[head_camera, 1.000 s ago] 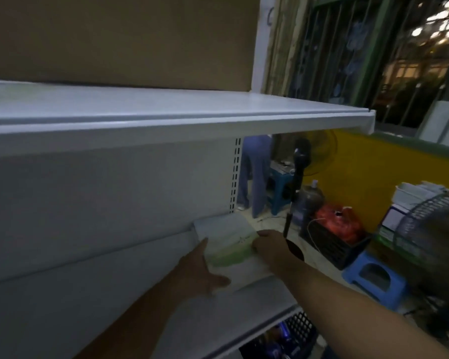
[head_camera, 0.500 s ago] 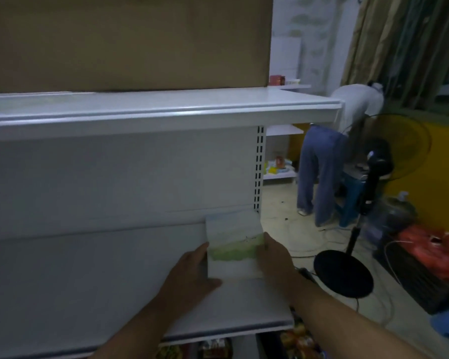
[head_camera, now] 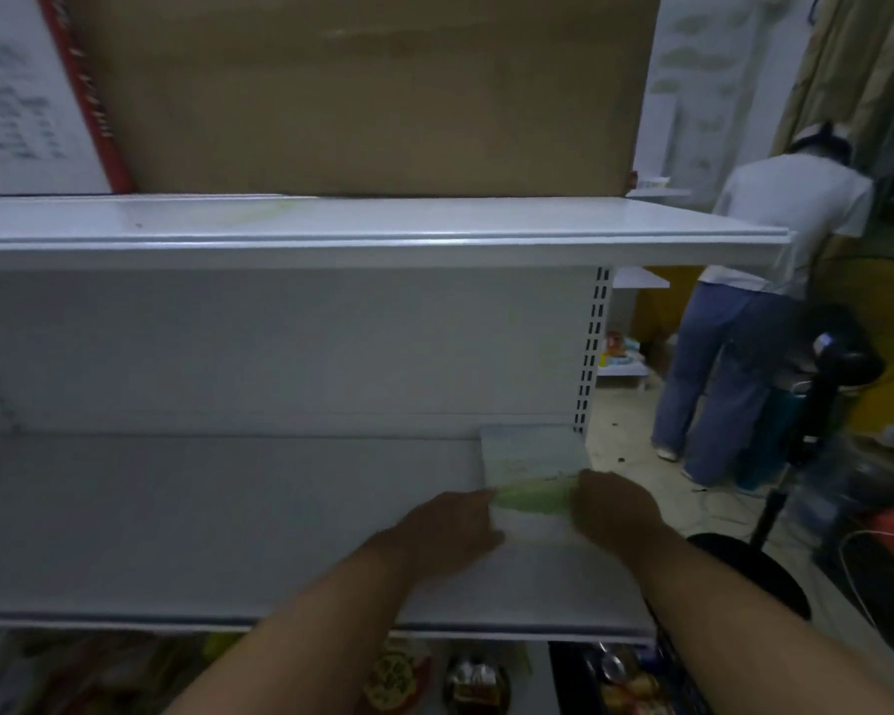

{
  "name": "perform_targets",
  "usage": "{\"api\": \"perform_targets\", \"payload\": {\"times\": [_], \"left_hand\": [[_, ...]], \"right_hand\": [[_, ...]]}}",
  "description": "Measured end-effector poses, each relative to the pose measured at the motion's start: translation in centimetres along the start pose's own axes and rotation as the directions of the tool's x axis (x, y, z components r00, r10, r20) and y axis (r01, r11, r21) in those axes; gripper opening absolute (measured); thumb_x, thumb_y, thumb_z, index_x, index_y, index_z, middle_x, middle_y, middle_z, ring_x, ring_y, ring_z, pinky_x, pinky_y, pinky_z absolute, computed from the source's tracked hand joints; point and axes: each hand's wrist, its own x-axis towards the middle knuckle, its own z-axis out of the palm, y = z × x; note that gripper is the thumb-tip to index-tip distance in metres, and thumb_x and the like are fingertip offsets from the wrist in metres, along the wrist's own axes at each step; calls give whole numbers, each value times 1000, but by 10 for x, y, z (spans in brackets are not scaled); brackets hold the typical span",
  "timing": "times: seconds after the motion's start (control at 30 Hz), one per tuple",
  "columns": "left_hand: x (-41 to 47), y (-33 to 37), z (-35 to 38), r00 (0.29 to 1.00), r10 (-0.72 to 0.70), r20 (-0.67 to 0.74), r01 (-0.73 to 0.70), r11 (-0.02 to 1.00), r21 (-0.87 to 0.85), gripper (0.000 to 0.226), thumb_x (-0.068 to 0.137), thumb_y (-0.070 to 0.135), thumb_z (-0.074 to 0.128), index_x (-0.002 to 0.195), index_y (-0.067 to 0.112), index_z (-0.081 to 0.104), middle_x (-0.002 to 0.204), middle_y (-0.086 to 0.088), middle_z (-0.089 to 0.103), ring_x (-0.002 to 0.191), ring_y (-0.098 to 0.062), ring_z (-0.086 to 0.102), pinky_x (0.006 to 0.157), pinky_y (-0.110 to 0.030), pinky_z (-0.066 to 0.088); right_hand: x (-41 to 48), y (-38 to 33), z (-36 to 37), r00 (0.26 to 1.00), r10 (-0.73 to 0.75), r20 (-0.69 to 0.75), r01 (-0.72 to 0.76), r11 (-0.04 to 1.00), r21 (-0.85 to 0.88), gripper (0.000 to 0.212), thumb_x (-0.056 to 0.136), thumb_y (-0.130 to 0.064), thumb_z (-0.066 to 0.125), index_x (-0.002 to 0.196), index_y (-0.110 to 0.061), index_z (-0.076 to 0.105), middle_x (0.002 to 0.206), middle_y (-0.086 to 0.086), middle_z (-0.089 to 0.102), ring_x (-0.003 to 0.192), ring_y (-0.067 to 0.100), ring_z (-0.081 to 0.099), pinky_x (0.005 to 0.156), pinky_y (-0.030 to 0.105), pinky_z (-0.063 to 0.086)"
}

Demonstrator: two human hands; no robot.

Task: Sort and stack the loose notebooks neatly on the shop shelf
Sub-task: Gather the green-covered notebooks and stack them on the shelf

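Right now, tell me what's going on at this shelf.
A person has both hands on a green-banded notebook lying flat at the right end of the white shelf. The left hand rests flat against its left edge; the right hand covers its right edge, grip blurred. A cardboard box sits on the shelf above.

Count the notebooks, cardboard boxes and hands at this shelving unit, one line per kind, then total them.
Notebooks: 1 cover visible, with a green band; I cannot tell whether more lie beneath it.
Cardboard boxes: 1, on the upper shelf.
Hands: 2, left hand and right hand, both touching the notebook.
Total: 4
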Motion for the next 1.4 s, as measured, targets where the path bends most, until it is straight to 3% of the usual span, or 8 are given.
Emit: {"api": "perform_targets", "payload": {"times": [0.07, 0.17, 0.3, 0.47, 0.6, 0.8, 1.13, 1.4], "left_hand": [[-17, -17, -28, 1000, -18, 17, 16, 993, 114, 60, 96, 54, 33, 149, 28, 21, 158, 2, 19, 144, -15, 19, 116, -31, 16], [-62, -69, -88, 990, -60, -127, 86, 975, 207, 62, 98, 54, 27, 151, 25, 15, 160, 6, 6, 147, -9, 2, 117, -27, 3], [-153, -171, -176, 927, -200, -316, 305, 892, 332, 61, 98, 53, 23, 152, 25, 11, 160, 5, 1, 147, -13, -1, 120, -33, 5], [-281, -284, -233, 786, -420, -453, 586, 739, 332, 61, 98, 53, 23, 151, 27, 11, 160, -1, 5, 147, -23, 5, 118, -44, 14], [-360, -339, -249, 750, -468, -467, 629, 722, 287, 69, 94, 59, 31, 151, 24, 13, 160, -2, 8, 147, -19, 7, 119, -41, 12], [-454, -440, -282, 619, -590, -518, 762, 610, 215, 70, 93, 61, 29, 151, 27, 13, 160, 0, 4, 147, -16, -1, 119, -42, 5], [-541, -557, -334, 392, -743, -542, 903, 422, 75, 68, 93, 62, 25, 151, 29, 11, 160, 2, 1, 147, -14, -4, 119, -43, 3], [-609, -658, -368, 366, -734, -572, 907, 419, 42, 63, 96, 57, 26, 151, 31, 11, 160, 4, 0, 147, -12, -6, 119, -40, 0]], "right_hand": [[7, -16, -22, 990, 28, 135, 10, 962, -274, 37, 97, -26, 37, 129, -13, 51, 134, 8, 51, 121, 27, 51, 103, 39, 41], [13, -81, -38, 995, 18, 98, 29, 892, -451, 44, 96, -34, 39, 134, -16, 48, 141, 12, 42, 128, 31, 42, 109, 46, 31], [-9, -238, -36, 918, -374, 130, 396, 882, -254, 61, 98, -43, 35, 150, -16, 18, 157, 14, 13, 143, 29, 17, 117, 41, 18], [-56, -436, -9, 743, -641, 191, 665, 741, -96, 75, 97, -54, 29, 150, -23, -12, 159, 6, -7, 147, 23, -1, 120, 39, 4], [-89, -540, 4, 599, -775, 202, 798, 599, -67, 71, 97, -49, 34, 151, -25, -5, 160, 3, -7, 147, 25, -4, 120, 40, 5], [-110, -674, 14, 348, -914, 208, 937, 334, -99, 69, 96, -49, 38, 151, -20, 6, 160, 6, -2, 147, 24, -2, 120, 42, 7], [-98, -892, 39, 125, -981, 146, 988, 109, -110, 66, 95, -51, 37, 150, -22, 14, 158, 9, 8, 145, 28, 5, 116, 44, 18], [-120, -1033, 60, 41, -988, 149, 995, 27, -97, 63, 97, -44, 39, 150, -23, 14, 159, 7, 5, 147, 25, 1, 117, 44, 16]]}}
